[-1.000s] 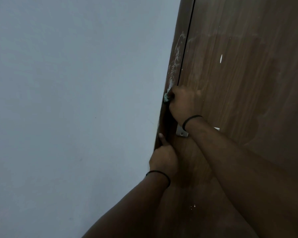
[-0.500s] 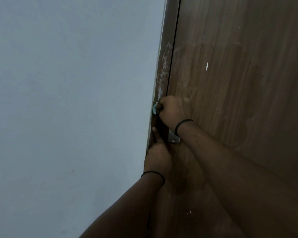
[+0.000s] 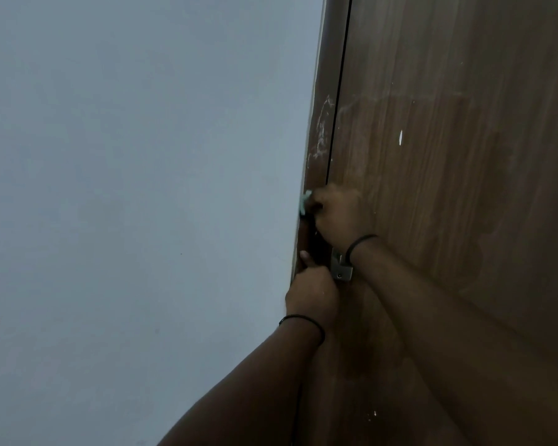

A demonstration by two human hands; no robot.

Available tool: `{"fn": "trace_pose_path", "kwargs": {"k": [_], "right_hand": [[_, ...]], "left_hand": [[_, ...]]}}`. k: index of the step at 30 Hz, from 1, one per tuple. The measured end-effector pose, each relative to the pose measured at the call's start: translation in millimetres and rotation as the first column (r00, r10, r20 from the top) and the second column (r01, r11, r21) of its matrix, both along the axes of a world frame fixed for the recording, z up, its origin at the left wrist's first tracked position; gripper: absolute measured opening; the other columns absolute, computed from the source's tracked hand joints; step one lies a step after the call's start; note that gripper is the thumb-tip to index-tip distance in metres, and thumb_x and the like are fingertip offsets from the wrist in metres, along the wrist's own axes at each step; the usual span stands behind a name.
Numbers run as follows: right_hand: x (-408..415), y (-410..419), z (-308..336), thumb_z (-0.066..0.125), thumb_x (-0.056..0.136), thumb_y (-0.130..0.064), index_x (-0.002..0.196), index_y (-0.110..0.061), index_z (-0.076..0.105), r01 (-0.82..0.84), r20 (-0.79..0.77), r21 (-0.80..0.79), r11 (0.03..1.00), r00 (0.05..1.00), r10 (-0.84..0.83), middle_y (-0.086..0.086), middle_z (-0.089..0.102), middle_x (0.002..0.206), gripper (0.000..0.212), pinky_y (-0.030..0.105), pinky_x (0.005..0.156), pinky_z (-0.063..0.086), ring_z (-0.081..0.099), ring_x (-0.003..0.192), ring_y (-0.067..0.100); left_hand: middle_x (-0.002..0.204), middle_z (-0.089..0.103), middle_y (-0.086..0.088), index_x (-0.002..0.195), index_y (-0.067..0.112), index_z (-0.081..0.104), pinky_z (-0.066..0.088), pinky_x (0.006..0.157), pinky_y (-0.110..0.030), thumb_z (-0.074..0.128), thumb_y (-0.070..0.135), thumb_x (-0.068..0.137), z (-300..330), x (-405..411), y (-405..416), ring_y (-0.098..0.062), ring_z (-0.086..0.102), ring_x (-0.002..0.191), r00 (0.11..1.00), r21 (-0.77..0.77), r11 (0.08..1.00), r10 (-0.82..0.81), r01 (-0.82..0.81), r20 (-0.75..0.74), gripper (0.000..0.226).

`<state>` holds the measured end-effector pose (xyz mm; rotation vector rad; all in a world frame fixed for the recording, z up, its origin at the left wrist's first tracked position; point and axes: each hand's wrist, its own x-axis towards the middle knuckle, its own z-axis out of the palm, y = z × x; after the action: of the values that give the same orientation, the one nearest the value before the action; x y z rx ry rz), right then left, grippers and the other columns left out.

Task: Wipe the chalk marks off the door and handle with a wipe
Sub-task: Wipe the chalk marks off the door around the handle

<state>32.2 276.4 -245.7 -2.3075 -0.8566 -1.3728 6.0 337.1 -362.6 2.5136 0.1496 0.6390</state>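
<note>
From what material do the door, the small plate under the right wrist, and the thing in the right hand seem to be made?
The door looks like wood or wood-look laminate, matte brown with long vertical grain lines. The small plate appears to be metal, dull grey with a screw head in it. The wipe in the right hand seems to be soft cloth or tissue, pale greenish and crumpled; the dim light leaves the kind open.

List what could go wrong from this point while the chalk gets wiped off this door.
1. The left hand has its thumb in the dark gap at the door's edge beside the metal handle plate; if the door shifts, it could get pinched.
2. The right hand presses the wipe below the chalk marks on the frame; they may be missed or smeared.
</note>
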Motion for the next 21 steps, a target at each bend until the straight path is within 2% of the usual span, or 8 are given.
{"fn": "trace_pose_path", "kwargs": {"k": [3,6,9,12,14,18,21], "right_hand": [[0,-2,1,0.065,0.078,-0.006,0.08,-0.022,0.076,0.005,-0.053,-0.084,0.996,0.999,-0.009,-0.001,0.072,0.084,0.019,0.033,0.073,0.055,0.066,0.077,0.016],[10,6,39,0.063,0.081,-0.006,0.083,-0.018,0.074,-0.043,-0.094,0.052,0.998,0.994,0.047,0.002,0.071,0.089,0.016,0.033,0.074,0.056,0.066,0.083,0.017],[21,13,64,0.054,0.078,0.001,0.087,-0.011,0.072,-0.026,-0.036,0.174,0.984,0.999,0.033,0.007,0.07,0.094,0.024,0.038,0.075,0.056,0.065,0.087,0.022],[15,14,38,0.058,0.078,0.003,0.086,-0.012,0.072,0.0,0.002,0.145,0.989,1.0,-0.001,0.008,0.068,0.094,0.022,0.037,0.073,0.056,0.064,0.085,0.023],[5,10,18,0.063,0.077,0.004,0.083,-0.012,0.072,0.001,-0.053,0.117,0.993,0.999,0.006,0.009,0.067,0.091,0.02,0.035,0.068,0.056,0.064,0.081,0.023],[-1,10,34,0.059,0.079,0.001,0.081,-0.007,0.072,0.014,-0.178,0.072,0.997,0.984,0.0,0.009,0.071,0.088,0.015,0.037,0.07,0.057,0.065,0.082,0.022],[-1,14,80,0.057,0.083,0.0,0.089,-0.009,0.074,0.02,-0.111,0.199,0.98,0.994,0.002,0.007,0.071,0.096,0.02,0.028,0.082,0.053,0.065,0.091,0.02]], "left_hand": [[0.11,0.068,-0.01,0.152,-0.003,0.001,0.048,0.068,-0.036,0.034,0.011,0.099,-1,-1,0,-0.028,0.065,0.095,1.0,0.003,1.0,0.002,-0.002,0.018,0.064],[0.113,0.067,-0.011,0.149,-0.005,-0.009,0.049,0.072,-0.036,0.036,0.008,0.097,0,-2,0,-0.028,0.064,0.1,1.0,0.028,1.0,0.002,-0.003,0.016,0.071],[0.114,0.066,-0.012,0.149,-0.004,-0.008,0.052,0.075,-0.037,0.037,0.009,0.098,2,-1,-1,-0.028,0.064,0.1,1.0,0.05,0.999,0.002,-0.002,0.003,0.07],[0.114,0.066,-0.013,0.149,-0.007,-0.007,0.052,0.074,-0.037,0.039,0.008,0.097,3,2,0,-0.028,0.065,0.099,1.0,0.083,0.997,0.003,-0.003,0.003,0.071],[0.113,0.067,-0.013,0.148,-0.007,-0.012,0.05,0.068,-0.036,0.039,0.011,0.097,1,1,-1,-0.027,0.066,0.095,1.0,0.094,0.996,0.009,-0.011,0.022,0.074],[0.114,0.065,-0.014,0.151,0.001,-0.014,0.051,0.065,-0.037,0.04,0.023,0.099,-1,-8,-3,-0.027,0.067,0.088,0.989,0.066,0.997,0.026,-0.036,0.144,0.078],[0.105,0.066,-0.013,0.149,0.015,-0.025,0.05,0.057,-0.036,0.045,0.028,0.096,21,-4,-2,-0.024,0.065,0.075,0.956,-0.033,0.999,0.027,-0.018,0.291,0.089]]}}
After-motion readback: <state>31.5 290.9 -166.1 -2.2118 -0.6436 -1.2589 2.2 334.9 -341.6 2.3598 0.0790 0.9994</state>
